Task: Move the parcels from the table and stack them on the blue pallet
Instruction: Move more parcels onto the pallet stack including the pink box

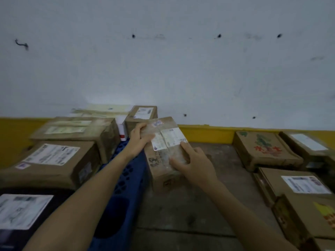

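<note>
Gripping a taped brown parcel (164, 154) from both sides, the person holds it tilted over the right edge of the blue pallet (126, 180); whether its lower end touches anything I cannot tell. The left hand (140, 140) wraps the far left edge, fingers curled onto the top face beside the white label (170, 138). The right hand (196, 165) clasps the near right corner, thumb and fingers spread over clear tape. Both hands are closed firmly round the parcel. On the pallet's left side lie a labelled box (54, 162), a longer box (78, 131) behind it, and a black parcel (23, 212) nearest the camera. A small box (141, 115) sits at the pallet's far end by the white wall (163, 60). Right of the pallet, across a brown surface (190, 205), lie more boxes, one a printed box (262, 149) in red and green; blur hides the label text
</note>
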{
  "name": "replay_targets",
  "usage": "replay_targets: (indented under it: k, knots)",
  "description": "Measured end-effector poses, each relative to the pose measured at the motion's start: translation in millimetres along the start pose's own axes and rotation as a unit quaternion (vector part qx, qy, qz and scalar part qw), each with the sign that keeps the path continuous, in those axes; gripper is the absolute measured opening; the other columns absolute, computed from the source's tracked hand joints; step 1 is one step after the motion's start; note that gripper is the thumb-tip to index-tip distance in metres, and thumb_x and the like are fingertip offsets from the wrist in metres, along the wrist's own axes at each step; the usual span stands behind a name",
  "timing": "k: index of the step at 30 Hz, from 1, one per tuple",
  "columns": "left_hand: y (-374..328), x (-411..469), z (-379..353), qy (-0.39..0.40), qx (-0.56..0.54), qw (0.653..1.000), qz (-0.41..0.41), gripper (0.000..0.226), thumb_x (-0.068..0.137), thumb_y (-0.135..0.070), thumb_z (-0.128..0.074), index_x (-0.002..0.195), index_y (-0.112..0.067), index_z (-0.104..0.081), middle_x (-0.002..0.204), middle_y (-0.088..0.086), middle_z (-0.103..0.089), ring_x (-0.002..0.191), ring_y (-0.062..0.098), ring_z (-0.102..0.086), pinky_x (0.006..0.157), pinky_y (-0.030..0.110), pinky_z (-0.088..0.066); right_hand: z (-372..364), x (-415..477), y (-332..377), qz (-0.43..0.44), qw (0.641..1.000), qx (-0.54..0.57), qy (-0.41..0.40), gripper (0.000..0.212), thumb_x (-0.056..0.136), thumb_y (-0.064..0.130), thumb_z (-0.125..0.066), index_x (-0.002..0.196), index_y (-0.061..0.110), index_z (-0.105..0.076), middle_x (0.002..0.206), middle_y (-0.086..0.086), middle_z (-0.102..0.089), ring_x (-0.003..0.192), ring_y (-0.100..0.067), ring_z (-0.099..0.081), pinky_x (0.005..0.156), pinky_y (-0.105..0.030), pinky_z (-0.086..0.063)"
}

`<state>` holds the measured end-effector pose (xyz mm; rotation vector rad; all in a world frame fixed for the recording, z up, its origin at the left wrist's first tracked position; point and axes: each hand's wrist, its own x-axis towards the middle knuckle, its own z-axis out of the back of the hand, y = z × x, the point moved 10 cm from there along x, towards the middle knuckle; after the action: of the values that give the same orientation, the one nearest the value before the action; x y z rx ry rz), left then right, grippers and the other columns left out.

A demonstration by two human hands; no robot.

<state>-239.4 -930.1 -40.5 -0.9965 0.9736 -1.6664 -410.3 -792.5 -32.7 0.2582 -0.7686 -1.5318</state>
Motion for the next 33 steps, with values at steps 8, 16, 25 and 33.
replay_targets:
  k: [8,16,25,33]
  knots:
    - [45,3,59,0.063,-0.016,0.996,0.067,0.059,0.087,-0.029,-0.061,0.136,-0.022,-0.029,0.134,0.006,-0.038,0.100,0.017,-0.057,0.069,0.023,-0.049,-77,-13,49,-0.074,0.997,0.029,0.018,0.076,0.079,0.069,-0.044,0.142,0.034,-0.020,0.130,-0.004,-0.039,0.110,-0.022,-0.049,0.083,-0.033,-0.045]
    - [80,10,67,0.137,0.052,0.980,0.133,0.083,0.075,-0.032,-0.075,0.139,-0.019,-0.024,0.124,0.004,-0.043,0.106,0.024,-0.055,0.081,0.032,-0.049,-121,-17,68,-0.118,0.992,-0.014,0.034,0.078,0.081,0.071,-0.034,0.144,0.031,-0.013,0.132,-0.010,-0.035,0.113,-0.029,-0.045,0.083,-0.037,-0.041]
    - [60,27,58,0.113,0.263,0.957,0.045,0.031,0.092,-0.033,-0.048,0.113,-0.010,-0.048,0.137,0.019,-0.030,0.123,0.032,-0.033,0.095,0.036,-0.032,-135,11,79,-0.133,0.983,-0.120,0.037,0.078,0.086,0.069,-0.023,0.147,0.023,-0.006,0.134,-0.016,-0.032,0.111,-0.030,-0.045,0.078,-0.035,-0.037]
    - [65,45,53,0.130,0.260,0.956,0.038,0.017,0.094,-0.033,-0.044,0.101,-0.017,-0.042,0.142,0.020,-0.025,0.125,0.033,-0.032,0.105,0.044,-0.031,-140,25,78,-0.142,0.981,-0.131,0.030,0.078,0.086,0.068,-0.023,0.147,0.022,-0.006,0.136,-0.014,-0.031,0.111,-0.031,-0.045,0.076,-0.033,-0.036]
